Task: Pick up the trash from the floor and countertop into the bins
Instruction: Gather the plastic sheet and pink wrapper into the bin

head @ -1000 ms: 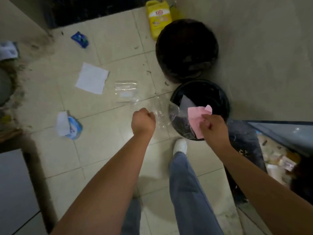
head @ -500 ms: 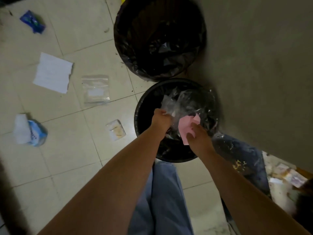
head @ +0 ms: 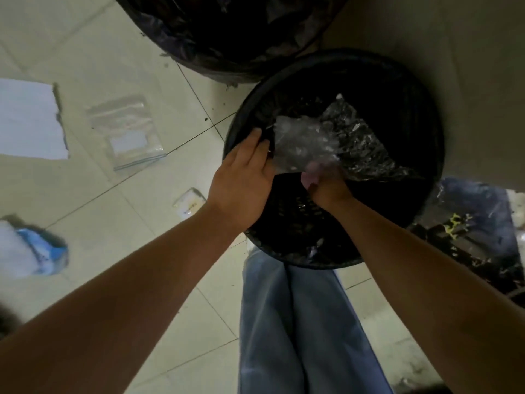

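Both bare hands are over the mouth of the round black plastic bin [head: 420, 115] lined with a dark bag, which stands on the pale tiled floor [head: 93, 52] against the wall. The left hand [head: 241, 177] lies at the bin's near-left rim with its fingers extended and loosely spread, fingertips touching the edge of a crumpled clear plastic wrapper [head: 304, 143]; whether it actually pinches the wrapper cannot be told. The right hand [head: 326, 183] is lower, inside the bin's opening, curled around a small pink piece of paper [head: 309, 173], of which only a blurred sliver shows between the fingers. The clear wrapper hangs inside the bin, above the dark liner, between the two hands.

A second, larger black bin [head: 216, 38] with a dark bag stands just behind the first, touching it. Trash still lies on the floor to the left: a torn white sheet of paper [head: 28, 120] near the frame's left edge, a clear zip-top plastic bag [head: 127, 132] beside it, a small white sachet [head: 189, 204] close to the left wrist, and a blue-and-white crumpled packet [head: 31, 248] at the lower left. The person's blue trouser legs [head: 298, 322] stand at the bin's near rim
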